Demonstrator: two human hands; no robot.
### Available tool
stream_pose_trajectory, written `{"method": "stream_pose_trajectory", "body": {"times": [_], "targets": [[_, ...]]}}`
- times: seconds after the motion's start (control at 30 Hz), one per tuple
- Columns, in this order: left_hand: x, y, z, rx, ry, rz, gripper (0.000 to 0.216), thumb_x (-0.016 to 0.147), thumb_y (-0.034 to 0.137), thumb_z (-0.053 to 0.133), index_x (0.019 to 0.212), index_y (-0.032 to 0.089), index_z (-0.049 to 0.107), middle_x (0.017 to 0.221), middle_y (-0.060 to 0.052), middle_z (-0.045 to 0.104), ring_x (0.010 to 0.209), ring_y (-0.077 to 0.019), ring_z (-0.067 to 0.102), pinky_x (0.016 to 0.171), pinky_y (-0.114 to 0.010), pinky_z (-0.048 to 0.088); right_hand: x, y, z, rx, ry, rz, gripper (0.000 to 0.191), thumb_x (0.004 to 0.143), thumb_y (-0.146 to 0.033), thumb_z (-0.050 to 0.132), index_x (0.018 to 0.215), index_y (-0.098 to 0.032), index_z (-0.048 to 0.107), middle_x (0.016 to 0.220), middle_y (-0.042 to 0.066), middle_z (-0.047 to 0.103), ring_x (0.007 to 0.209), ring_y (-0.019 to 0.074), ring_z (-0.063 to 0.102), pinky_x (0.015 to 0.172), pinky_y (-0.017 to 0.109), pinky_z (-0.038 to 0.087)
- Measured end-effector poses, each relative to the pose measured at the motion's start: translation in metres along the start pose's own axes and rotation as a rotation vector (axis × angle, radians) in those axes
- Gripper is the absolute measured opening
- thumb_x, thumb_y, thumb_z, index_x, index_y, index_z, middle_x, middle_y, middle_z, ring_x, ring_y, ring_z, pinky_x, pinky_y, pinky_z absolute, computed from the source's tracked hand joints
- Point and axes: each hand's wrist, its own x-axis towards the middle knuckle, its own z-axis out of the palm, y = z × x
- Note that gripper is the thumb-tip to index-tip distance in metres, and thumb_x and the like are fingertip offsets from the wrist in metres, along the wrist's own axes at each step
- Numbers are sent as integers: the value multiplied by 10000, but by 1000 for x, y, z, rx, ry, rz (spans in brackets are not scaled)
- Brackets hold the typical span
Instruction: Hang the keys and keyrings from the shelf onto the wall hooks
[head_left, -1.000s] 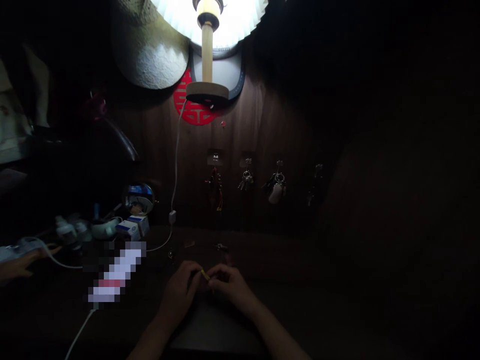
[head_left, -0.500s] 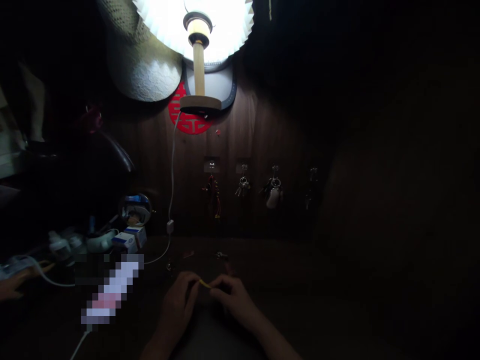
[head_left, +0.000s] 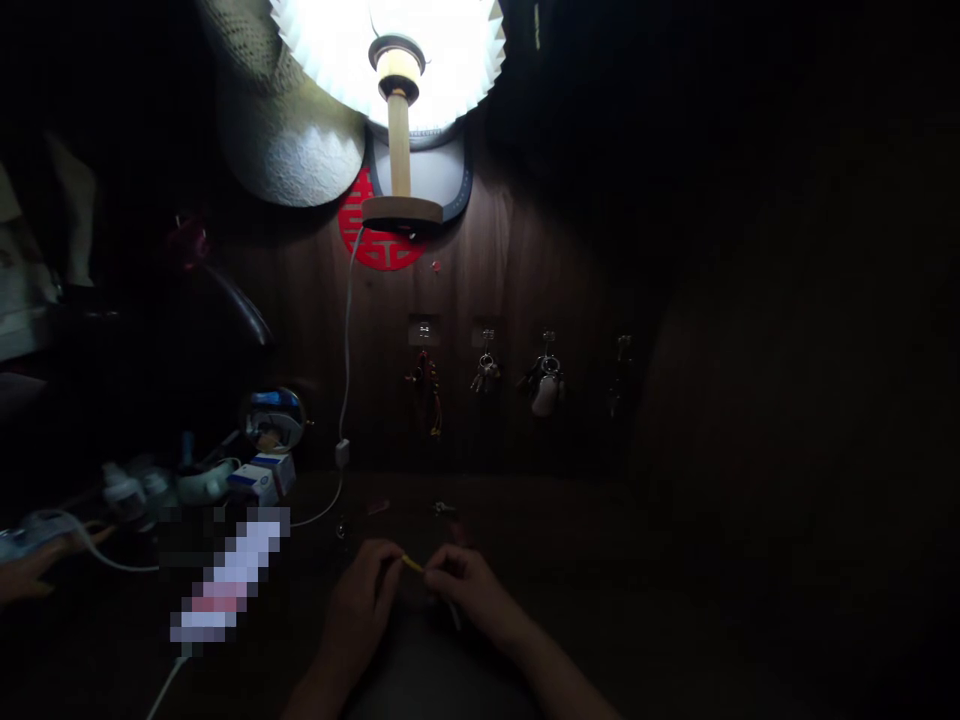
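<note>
In the dim lower middle of the head view, a short, thin yellow strip (head_left: 412,563) spans the gap between my hands. My left hand (head_left: 365,585) pinches its left end between thumb and fingertips. At the other end, the fingers of my right hand (head_left: 469,590) are closed on it. A narrow pale piece (head_left: 456,616) shows just below my right hand; whether it belongs to the strip I cannot tell. Beyond my hands, a small metallic object (head_left: 442,508) and a small shiny item (head_left: 341,530) lie on the dark table.
A lit lamp (head_left: 400,150) hangs or stands above, its cord (head_left: 346,350) running down to the table. Keys (head_left: 486,373) hang on the wall hooks. Small boxes (head_left: 259,480), a round mirror (head_left: 274,420) and bottles (head_left: 124,495) stand left. Another hand (head_left: 26,578) shows at the left edge.
My right hand has shifted slightly right, and a pale narrow piece now shows beneath it. The yellow strip stays between both hands. My left hand is almost unmoved.
</note>
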Motion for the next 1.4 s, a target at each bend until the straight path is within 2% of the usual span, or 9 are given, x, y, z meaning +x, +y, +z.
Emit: {"method": "stream_pose_trajectory", "body": {"times": [0.13,0.27,0.37,0.53,0.73,0.9,1.17,1.27,1.4], "targets": [[0,0,0,-21,-32,-42,166,884,309,423,907,231,568,835,-18,643,783,-153,643,708,-264,530,-2,-3,-3,24,29,23,364,571,-499,724,641,-176,569,571,-45,545,560,93,483,583,230,359],[2,-2,-1,-13,-30,-132,203,885,342,413,939,231,573,886,-32,659,841,-172,650,757,-300,532,-5,-4,-16,94,136,5,396,558,-528,731,635,-180,559,568,-41,552,552,98,477,565,233,347],[2,-3,-2,-18,-38,-174,224,881,363,410,951,230,575,910,-39,669,867,-184,653,773,-323,536,-7,-3,-37,124,259,-40,387,566,-516,739,646,-180,565,572,-33,574,556,105,489,573,240,357],[2,-4,0,-28,-105,-242,235,867,378,411,953,235,577,926,-30,683,881,-185,660,790,-331,537,-13,-8,-88,146,495,-131,334,608,-463,735,731,-187,593,595,-25,603,566,119,519,554,240,380],[6,-4,0,-15,-219,-326,265,851,410,406,966,246,580,966,-24,688,896,-193,665,789,-339,541,-8,-47,-152,196,876,-354,316,566,-419,748,731,-203,587,642,-18,632,604,124,566,585,243,427],[8,-5,2,-7,-260,-355,266,836,419,411,945,254,588,937,-17,700,870,-198,676,770,-338,547,13,-88,-201,106,1108,-556,273,580,-384,704,726,-189,580,663,-11,639,612,114,581,607,241,439],[9,-11,4,-8,-278,-390,265,833,423,428,953,262,603,956,-16,706,889,-200,674,774,-326,546,44,-139,-270,-52,1350,-765,178,618,-323,621,687,-194,520,632,-31,579,580,107,551,596,246,444],[10,-11,3,-13,-276,-396,261,832,419,432,943,262,607,939,-13,709,872,-200,677,752,-318,551,50,-151,-284,-116,1439,-761,140,623,-287,610,682,-195,521,602,-43,541,567,109,531,569,239,431],[11,-11,4,-30,-259,-400,258,823,425,435,918,262,611,908,-7,713,846,-198,683,733,-308,557,57,-155,-292,-145,1477,-723,90,615,-212,606,676,-189,543,604,-44,538,581,113,528,569,231,416]]}}
